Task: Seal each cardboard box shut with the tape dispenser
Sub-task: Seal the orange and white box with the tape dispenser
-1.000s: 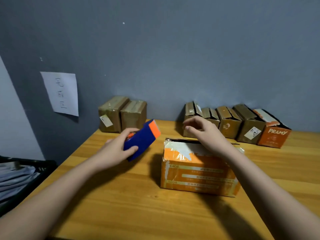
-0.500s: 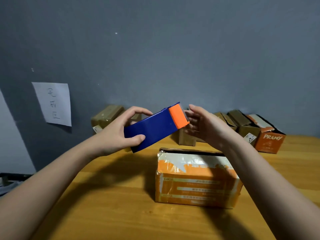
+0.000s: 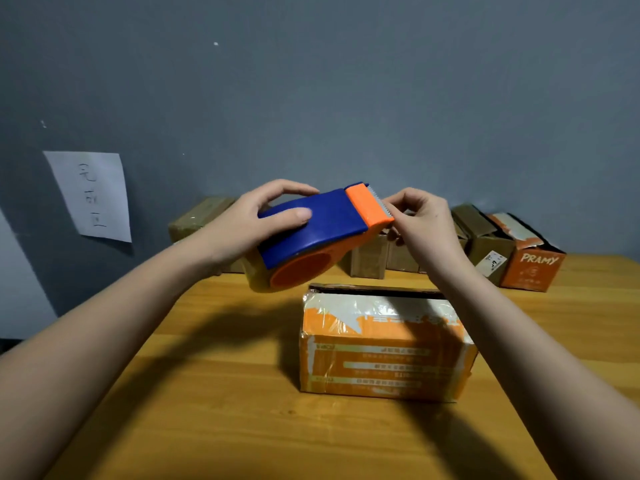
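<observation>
A paper note (image 3: 92, 197) hangs on the wall at far left, with two taped brown boxes (image 3: 204, 216) against the wall beyond it. Next comes the left hand (image 3: 242, 220), which grips the dispenser (image 3: 311, 233) round its blue body, thumb on the near side and fingers curled over the top. The dispenser is held in the air, above and slightly behind the orange box (image 3: 384, 348), its long axis running left to right and rising a little toward the orange cutter end. That toothed end points at the right hand (image 3: 422, 220), whose fingertips are bunched together right at the blade; they seem to be pinching the loose end of the tape, though the clear tape itself is too faint to make out.

The orange box sits on the table (image 3: 207, 410) directly below and between the two forearms, its top flaps closed with a dark gap showing along the far edge. The tape's end therefore lies up and behind the box top, nearer the right hand, so the pull would likely run down toward that far edge. Further right, a row of open boxes (image 3: 485, 237) lines the wall, ending in one marked PRAMY (image 3: 533, 268).
</observation>
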